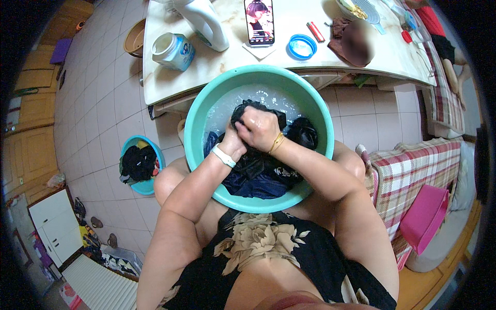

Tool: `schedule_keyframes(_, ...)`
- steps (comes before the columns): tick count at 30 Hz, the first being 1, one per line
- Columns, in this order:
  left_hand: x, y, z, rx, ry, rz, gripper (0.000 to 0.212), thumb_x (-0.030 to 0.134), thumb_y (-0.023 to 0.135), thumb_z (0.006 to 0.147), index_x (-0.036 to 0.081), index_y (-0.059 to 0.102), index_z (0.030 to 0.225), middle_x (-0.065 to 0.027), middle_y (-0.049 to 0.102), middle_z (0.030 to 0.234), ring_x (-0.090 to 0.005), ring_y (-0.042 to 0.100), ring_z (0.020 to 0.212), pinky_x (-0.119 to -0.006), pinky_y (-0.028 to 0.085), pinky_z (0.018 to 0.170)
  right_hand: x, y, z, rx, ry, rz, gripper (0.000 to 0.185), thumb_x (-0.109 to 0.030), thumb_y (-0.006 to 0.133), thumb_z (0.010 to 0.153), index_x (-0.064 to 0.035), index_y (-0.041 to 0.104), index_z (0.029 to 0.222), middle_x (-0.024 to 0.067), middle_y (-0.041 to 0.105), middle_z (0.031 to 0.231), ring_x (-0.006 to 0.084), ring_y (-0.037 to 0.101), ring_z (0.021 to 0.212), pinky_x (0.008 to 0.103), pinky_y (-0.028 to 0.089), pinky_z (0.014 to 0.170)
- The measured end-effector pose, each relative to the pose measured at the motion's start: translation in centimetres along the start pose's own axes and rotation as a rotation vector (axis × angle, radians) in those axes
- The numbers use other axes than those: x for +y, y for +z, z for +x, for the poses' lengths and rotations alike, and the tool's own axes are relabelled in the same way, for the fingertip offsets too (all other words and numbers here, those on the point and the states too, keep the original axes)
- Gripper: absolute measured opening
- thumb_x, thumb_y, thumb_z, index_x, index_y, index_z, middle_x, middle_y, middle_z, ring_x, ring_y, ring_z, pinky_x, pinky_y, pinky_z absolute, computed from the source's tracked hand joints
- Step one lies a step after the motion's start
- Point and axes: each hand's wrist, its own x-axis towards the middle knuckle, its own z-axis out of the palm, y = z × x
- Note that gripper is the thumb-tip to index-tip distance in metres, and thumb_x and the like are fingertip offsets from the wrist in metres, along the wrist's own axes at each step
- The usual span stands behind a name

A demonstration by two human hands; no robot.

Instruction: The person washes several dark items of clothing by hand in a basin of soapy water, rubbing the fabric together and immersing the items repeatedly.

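Observation:
A turquoise plastic basin [190,128] with cloudy, sudsy water rests between my legs. Dark wet garments lie in it: a navy cloth [257,188] at the near side and a glossy black bundle [303,133] at the right. My left hand [233,141], below a white wristband, grips a bunched black garment [250,106]. Folded over the same garment is my right hand [259,127], with gold bracelets at its wrist. Both hands are close together above the basin's middle, and the fingers of my left hand are partly hidden by cloth and the other hand.
Beyond the basin, a marble-look table [232,64] holds an open tub [174,52], a white jug [205,25], a propped phone [259,23], a blue lid [302,46] and a red lighter [316,32]. A smaller basin [145,188] of clothes is left; a plaid-covered seat [418,162] is right.

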Motion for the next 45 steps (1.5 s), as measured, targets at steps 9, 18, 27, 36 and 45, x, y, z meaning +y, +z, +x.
schedule_keyframes(9,4.8,4.6,-3.5,-0.009,0.893,1.116,0.016,0.005,0.053,0.095,0.000,0.059,0.109,-0.0142,0.062,0.102,-0.0255,0.061,0.098,-0.035,0.047,0.093,4.4,-4.6,1.9,-0.186,0.107,-0.133,0.020,-0.022,0.069,0.089,-0.0065,0.058,0.083,0.0122,0.060,0.084,0.0359,0.064,0.072,0.0464,0.052,0.061)
schedule_keyframes(18,8.2,5.1,-6.3,-0.170,1.025,1.649,0.014,0.009,0.061,0.082,0.004,0.060,0.095,-0.0161,0.060,0.092,-0.0383,0.062,0.089,-0.046,0.050,0.078,6.0,-10.5,1.6,-0.590,0.200,-0.051,0.019,-0.021,0.076,0.083,-0.0162,0.076,0.102,0.0092,0.064,0.107,0.0308,0.067,0.095,0.0433,0.055,0.082)
schedule_keyframes(27,7.7,5.9,-4.8,-0.077,1.014,1.959,0.041,0.042,0.069,0.090,0.010,0.067,0.115,-0.0181,0.058,0.130,-0.0384,0.055,0.120,-0.048,0.047,0.100,6.3,-7.4,1.1,-0.434,0.406,-0.232,0.049,-0.045,0.068,0.091,-0.0129,0.065,0.129,0.0205,0.062,0.115,0.0390,0.061,0.111,0.0470,0.051,0.093)
schedule_keyframes(36,3.7,3.3,-1.3,-0.053,0.600,2.191,0.061,0.042,0.064,0.090,0.015,0.054,0.143,-0.0300,0.039,0.151,-0.0510,0.039,0.137,-0.061,0.035,0.111,6.6,-2.9,-0.7,-0.669,0.555,-0.352,0.055,-0.041,0.071,0.089,-0.0158,0.057,0.136,0.0245,0.057,0.126,0.0410,0.059,0.119,0.0503,0.052,0.097)
schedule_keyframes(45,3.4,3.2,-0.1,-0.076,0.452,2.174,0.045,0.041,0.062,0.090,0.001,0.071,0.110,-0.0279,0.062,0.123,-0.0439,0.062,0.111,-0.053,0.050,0.096,7.5,-1.2,-0.7,-0.774,0.553,-0.370,0.035,-0.023,0.062,0.092,-0.0116,0.065,0.124,0.0231,0.068,0.115,0.0401,0.067,0.108,0.0467,0.055,0.093)
